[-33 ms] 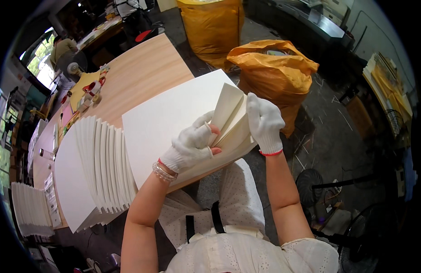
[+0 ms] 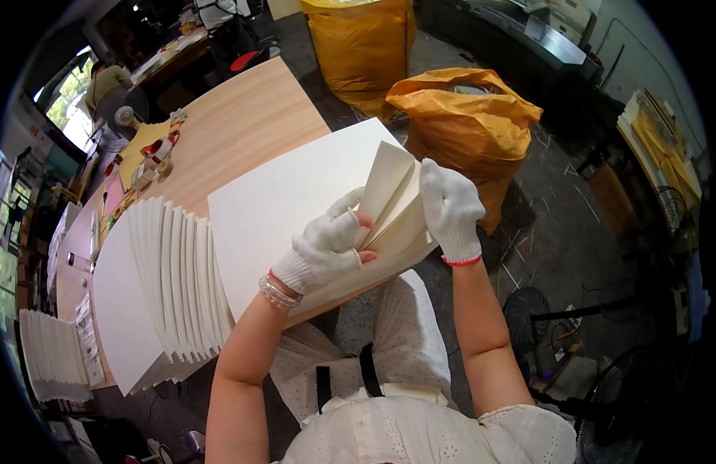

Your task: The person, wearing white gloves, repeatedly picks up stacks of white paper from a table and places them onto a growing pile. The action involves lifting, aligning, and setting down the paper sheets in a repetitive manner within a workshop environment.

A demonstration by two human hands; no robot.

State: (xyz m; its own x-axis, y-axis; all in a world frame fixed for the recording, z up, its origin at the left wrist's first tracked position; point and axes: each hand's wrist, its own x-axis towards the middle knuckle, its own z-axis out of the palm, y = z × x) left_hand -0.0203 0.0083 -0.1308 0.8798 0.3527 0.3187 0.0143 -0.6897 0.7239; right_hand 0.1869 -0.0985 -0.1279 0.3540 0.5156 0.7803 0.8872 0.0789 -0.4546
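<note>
My left hand (image 2: pixel 319 243), in a white knit glove with bare thumb and finger tips, is closed on the turned-up corner of white paper sheets (image 2: pixel 386 182). My right hand (image 2: pixel 451 205), gloved in white with a red cuff edge, is closed at the right edge of the same sheets; its fingertips are hidden. Between my hands the sheets bend up and fan apart. Under them lies a stack of large white sheets (image 2: pixel 288 185) at the table's near edge. To its left, more white sheets (image 2: pixel 168 286) are spread in overlapping, stepped batches.
The wood-grain table (image 2: pixel 249 108) reaches away to the far left, with a tape dispenser (image 2: pixel 160 147) on it. Beyond the right edge stand an orange sack (image 2: pixel 466 116) and another orange sack (image 2: pixel 358 54). A fan (image 2: pixel 528 313) stands at right; a person (image 2: pixel 106 81) is far left.
</note>
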